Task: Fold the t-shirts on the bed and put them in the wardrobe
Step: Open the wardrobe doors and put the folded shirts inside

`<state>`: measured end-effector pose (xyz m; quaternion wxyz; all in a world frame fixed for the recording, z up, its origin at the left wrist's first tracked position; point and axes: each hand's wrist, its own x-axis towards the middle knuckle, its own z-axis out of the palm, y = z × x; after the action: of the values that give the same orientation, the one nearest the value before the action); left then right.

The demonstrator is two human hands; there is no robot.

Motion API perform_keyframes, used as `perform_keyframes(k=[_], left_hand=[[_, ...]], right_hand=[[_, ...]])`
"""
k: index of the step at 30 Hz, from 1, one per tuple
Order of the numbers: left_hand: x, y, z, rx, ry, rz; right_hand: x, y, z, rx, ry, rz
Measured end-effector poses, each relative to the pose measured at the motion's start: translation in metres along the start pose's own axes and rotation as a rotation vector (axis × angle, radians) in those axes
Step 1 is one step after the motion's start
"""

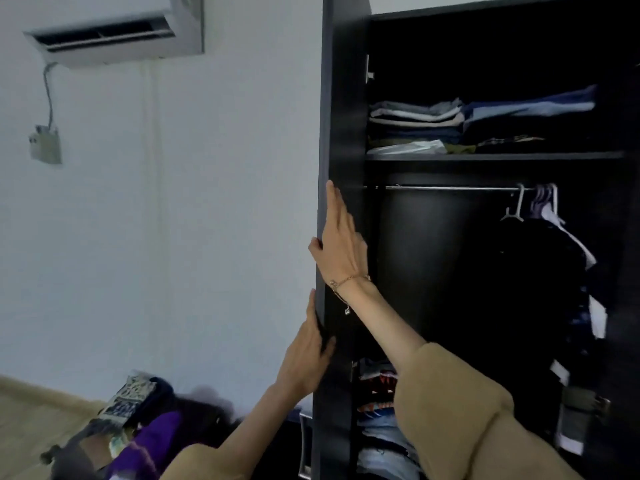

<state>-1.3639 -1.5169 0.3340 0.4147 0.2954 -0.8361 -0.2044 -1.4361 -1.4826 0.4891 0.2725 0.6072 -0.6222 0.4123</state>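
Observation:
A dark wardrobe (485, 157) stands open in front of me. Its door (341, 133) is swung out edge-on at the middle. My right hand (341, 244) lies flat with straight fingers on the door's inner face, thumb at the edge. Lower down, my left hand (310, 355) holds the door's edge, fingers on the outer side and thumb on the inner side. Folded clothes (450, 123) are stacked on the upper shelf. More folded clothes (377, 410) fill a lower compartment behind my right arm.
A rail (450, 188) carries hangers and dark hanging garments (540, 289) at the right. A pile of clothes, purple and patterned (138, 427), lies low at the left. White wall and an air conditioner (114, 29) fill the left side.

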Motion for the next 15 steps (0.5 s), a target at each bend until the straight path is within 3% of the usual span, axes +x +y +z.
perform_keyframes(k=[3, 7, 11, 15], left_hand=[[-0.005, 0.001, 0.016, 0.093, 0.130, -0.026], [-0.007, 0.009, 0.037, -0.030, 0.151, -0.017], [-0.005, 0.016, 0.062, -0.159, 0.106, 0.136], [0.001, 0.026, 0.097, -0.096, 0.061, 0.310]], right_hand=[[-0.005, 0.009, 0.000, -0.044, 0.010, -0.043], [-0.012, 0.022, -0.006, -0.074, 0.058, -0.044], [-0.023, 0.043, -0.011, -0.038, 0.137, -0.067], [-0.030, 0.077, -0.018, -0.021, 0.172, -0.080]])
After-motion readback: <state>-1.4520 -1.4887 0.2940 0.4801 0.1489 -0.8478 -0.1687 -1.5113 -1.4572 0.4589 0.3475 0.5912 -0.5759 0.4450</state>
